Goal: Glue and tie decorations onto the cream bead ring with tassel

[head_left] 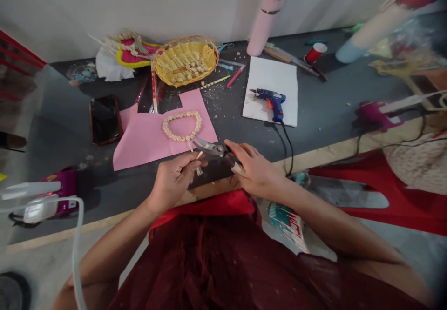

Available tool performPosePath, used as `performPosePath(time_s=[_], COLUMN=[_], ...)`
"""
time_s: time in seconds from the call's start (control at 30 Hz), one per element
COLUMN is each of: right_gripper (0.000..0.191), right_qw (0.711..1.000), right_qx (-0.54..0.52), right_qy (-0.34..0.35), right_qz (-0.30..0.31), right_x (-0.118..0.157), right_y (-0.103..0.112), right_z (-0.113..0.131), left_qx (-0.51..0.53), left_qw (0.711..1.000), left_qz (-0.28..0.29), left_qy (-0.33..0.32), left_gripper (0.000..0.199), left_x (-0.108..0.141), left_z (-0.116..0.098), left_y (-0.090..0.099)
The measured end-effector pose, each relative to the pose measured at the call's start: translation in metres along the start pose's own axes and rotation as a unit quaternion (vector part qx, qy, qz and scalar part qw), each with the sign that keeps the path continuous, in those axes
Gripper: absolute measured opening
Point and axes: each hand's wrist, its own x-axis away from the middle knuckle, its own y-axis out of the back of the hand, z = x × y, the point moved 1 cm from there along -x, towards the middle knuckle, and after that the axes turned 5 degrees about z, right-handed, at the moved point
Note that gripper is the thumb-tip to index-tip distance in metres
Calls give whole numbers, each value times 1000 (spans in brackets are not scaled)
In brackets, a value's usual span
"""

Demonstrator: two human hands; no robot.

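Observation:
Near the table's front edge, my left hand point(173, 179) pinches a short bundle of pale stalks point(199, 170) between thumb and fingers. My right hand point(256, 168) is wrapped round the handles of a pair of pruning shears point(215, 149), whose blades point left and lie against a pale stalk at my left fingertips. Just beyond the blades, a ring of cream-coloured beads or braided pieces point(182, 126) lies on a pink sheet point(143, 142). Whether the blades have cut into the stalk I cannot tell.
Behind the sheet stands a yellow wicker basket point(185, 61) holding small pale pieces. A blue glue gun point(272, 101) rests on a white board point(289, 79), its cord hanging over the front edge. A pink flask point(267, 19) stands at the back, a phone point(105, 120) lies left.

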Motion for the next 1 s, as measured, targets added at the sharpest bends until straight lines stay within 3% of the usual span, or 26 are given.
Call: performPosePath(time_s=[0.07,0.13,0.2,0.27,0.33,0.53,0.73,1.0], right_gripper=[69,71,75,80,81,70,58,61], right_qw=[1000,1000,999,999,999,998,994,986], right_qx=[-2,-10,-9,2,14,46,-1,-100], right_qy=[4,18,36,48,51,46,65,54], right_qz=[6,13,14,7,2,25,86,121], right_x=[1,2,3,3,3,-2,-1,1], right_y=[-1,-3,-4,-6,-8,-9,0,5], right_z=[1,3,6,8,8,3,5,6], left_qx=[45,138,237,293,298,213,149,128], left_qw=[999,986,956,930,929,965,982,986], left_qz=[15,76,152,191,183,97,89,90], left_qy=[12,44,82,110,121,121,77,53], left_gripper=[27,27,27,27,29,32,28,29], left_x=[1,2,4,4,4,2,2,2], left_z=[0,-1,-2,-5,-8,-4,5,11], left_y=[2,6,11,15,16,7,7,4])
